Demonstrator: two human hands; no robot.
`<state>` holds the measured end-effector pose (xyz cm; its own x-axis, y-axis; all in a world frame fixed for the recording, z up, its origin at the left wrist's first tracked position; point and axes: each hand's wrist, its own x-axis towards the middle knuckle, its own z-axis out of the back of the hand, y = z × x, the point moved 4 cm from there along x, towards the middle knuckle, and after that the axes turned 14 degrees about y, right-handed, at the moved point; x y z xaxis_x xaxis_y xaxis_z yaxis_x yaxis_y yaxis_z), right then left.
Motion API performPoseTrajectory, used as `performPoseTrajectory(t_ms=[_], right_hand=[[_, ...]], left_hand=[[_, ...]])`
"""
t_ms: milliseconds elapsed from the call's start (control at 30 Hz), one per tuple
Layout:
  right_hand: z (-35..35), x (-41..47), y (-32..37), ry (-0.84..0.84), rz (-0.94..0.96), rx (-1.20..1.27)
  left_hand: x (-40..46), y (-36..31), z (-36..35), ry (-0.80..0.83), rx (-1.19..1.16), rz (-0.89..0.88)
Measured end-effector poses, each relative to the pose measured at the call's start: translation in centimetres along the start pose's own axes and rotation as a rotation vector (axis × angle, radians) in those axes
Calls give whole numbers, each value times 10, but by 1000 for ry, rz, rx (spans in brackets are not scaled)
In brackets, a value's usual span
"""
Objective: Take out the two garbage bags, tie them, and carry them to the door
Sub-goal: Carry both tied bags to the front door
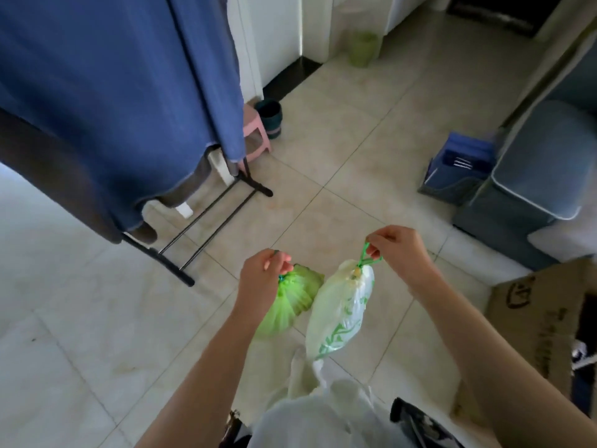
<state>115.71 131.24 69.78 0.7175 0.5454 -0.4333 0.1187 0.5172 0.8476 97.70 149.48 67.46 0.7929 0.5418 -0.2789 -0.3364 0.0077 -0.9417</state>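
Two tied garbage bags hang in front of me above the tiled floor. My left hand [263, 278] pinches the gathered top of the bright green bag [292, 300], which hangs below and partly behind my wrist. My right hand [399, 250] grips the green drawstring loop of the pale, white-green patterned bag [339, 315], which hangs longer and lower. The two bags hang side by side and nearly touch.
A drying rack [200, 218] draped with blue cloth [113, 92] stands at the left. A pink stool [255, 132] and dark bin [269, 116] sit behind it. A green bin [363, 48] stands far ahead. Grey sofa [533, 176] and cardboard box [542, 318] are on the right.
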Motion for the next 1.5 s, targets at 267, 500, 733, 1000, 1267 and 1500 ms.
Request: performPoseTrajectory(t_ms=[267,500,733,1000,1267,1500], right_hand=[[61,139,57,-124,-15,136],[138,273,111,-172,-26,79],[214,411,162,-174,-41,102],[296,576,197,-279,-82,74],[386,727,226,-410,-131,250],[476,839,254,-449,-102,385]], left_hand=[[196,-57,-3,68,-51,-5],[367,-114,-27,101,-25,-25],[518,-180,-55,120,60,-63],[707,-234,-104,220,37,-39],[889,-296,-181,429,177,-65],[1031,-355,-260,477,217,-127]])
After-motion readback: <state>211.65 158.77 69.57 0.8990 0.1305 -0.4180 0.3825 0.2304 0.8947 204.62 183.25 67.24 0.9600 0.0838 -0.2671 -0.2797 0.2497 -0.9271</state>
